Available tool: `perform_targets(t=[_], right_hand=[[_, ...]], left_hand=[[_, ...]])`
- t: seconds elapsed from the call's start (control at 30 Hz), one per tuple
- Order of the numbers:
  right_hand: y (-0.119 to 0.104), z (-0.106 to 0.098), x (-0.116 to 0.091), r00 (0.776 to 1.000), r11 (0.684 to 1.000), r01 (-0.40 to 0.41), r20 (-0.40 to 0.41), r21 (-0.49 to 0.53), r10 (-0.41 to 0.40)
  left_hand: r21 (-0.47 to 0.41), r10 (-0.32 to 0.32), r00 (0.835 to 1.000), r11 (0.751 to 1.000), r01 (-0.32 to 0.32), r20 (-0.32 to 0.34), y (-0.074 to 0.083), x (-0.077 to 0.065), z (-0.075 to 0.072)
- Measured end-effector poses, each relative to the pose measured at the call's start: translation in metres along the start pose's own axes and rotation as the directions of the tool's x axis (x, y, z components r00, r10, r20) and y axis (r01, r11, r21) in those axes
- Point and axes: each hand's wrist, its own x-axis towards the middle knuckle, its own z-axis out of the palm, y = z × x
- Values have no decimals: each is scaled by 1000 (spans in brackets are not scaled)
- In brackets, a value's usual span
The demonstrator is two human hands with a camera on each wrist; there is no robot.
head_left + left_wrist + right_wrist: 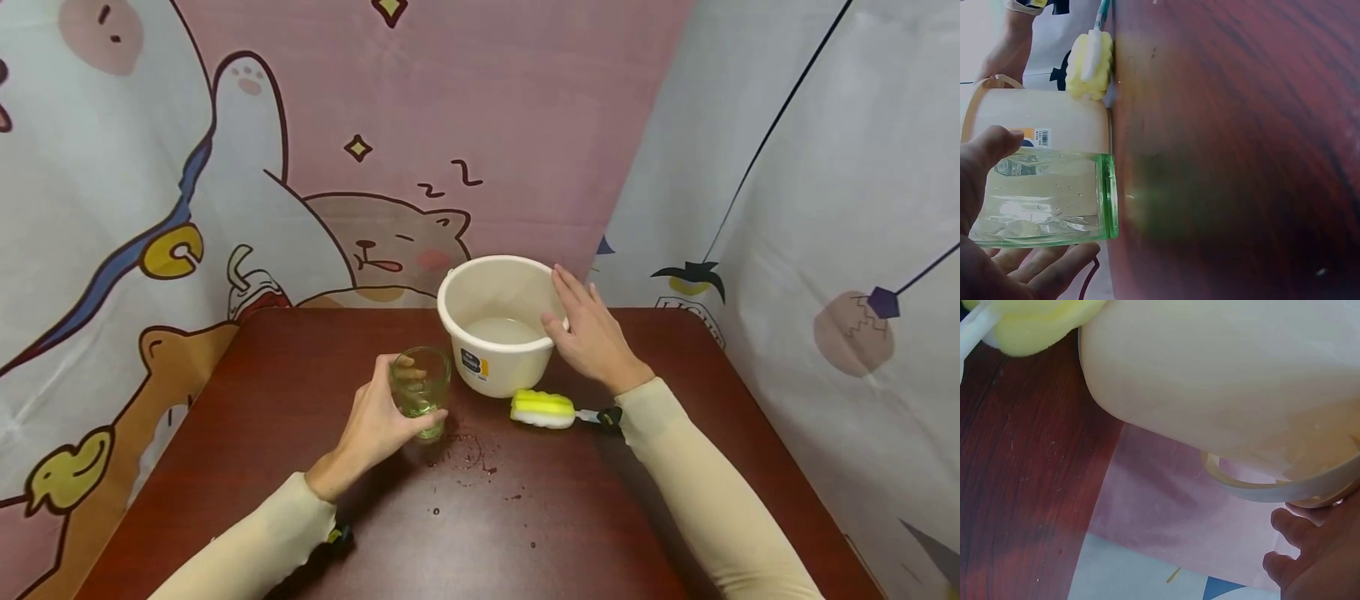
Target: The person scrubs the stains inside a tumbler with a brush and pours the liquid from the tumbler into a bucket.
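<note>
My left hand (378,417) grips a clear green-tinted drinking glass (425,375), thumb on one side and fingers round the other. The glass stands upright with its base close over the tabletop, wet drops on its wall. My right hand (596,337) rests at the right rim of a cream plastic bucket (502,362), fingers extended along the rim and thumb over its inner edge. Shallow, cloudy liquid lies in the bucket's bottom. In the right wrist view, some fingers (1294,528) hang beside the bucket's handle (1260,489), outside the wall.
A yellow-and-white sponge brush (543,409) lies in front of the bucket, its handle pointing right under my right wrist. Water drops (468,450) dot the dark red-brown table (480,533). Cartoon-printed cloth (495,125) hangs behind and at both sides.
</note>
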Motion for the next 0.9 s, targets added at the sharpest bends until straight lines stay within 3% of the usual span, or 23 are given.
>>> perform_targets(t=[0.4,0.63,0.9], right_hand=[[-4,1,-3,1000,1000,-4,-4,5,4],[-2,1,-5,1000,1000,-11,3,10,11],[1,1,-8,1000,1000,-5,-3,-1,5]], left_hand=[[45,-35,999,998,35,7,-4,-8,3],[44,-9,1000,999,8,23,-5,-8,3],[62,61,998,996,-63,32,-9,-5,3]])
